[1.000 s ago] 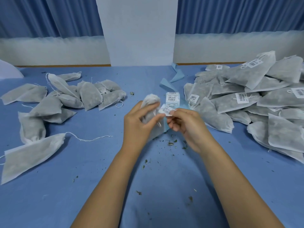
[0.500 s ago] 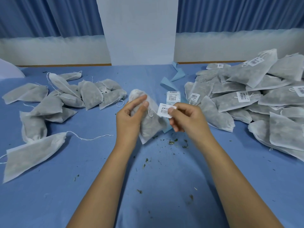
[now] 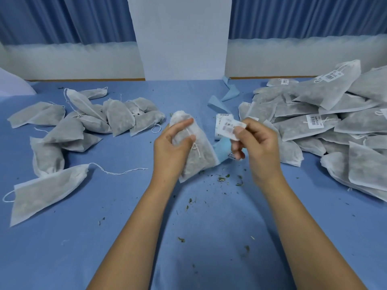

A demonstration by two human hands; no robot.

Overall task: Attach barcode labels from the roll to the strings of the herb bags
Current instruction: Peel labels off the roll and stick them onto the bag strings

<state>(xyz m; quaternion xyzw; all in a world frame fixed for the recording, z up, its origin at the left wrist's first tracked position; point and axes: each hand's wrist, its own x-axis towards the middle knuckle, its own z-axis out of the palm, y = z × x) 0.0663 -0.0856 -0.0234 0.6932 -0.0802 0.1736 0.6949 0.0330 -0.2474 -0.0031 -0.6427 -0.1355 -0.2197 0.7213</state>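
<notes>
The surface was a plain mid blue, flecked near the middle with dark green herb crumbs. The herb bag was white gauze with grey-green showing through (the filling, dulled by the fabric), and its string was white. The label was white with blurred black print. Labels on the right pile bore black barcode stripes. The backing strip was pale sky blue. At the far side, the curtains were deep blue in vertical folds, beside a plain white panel.
</notes>
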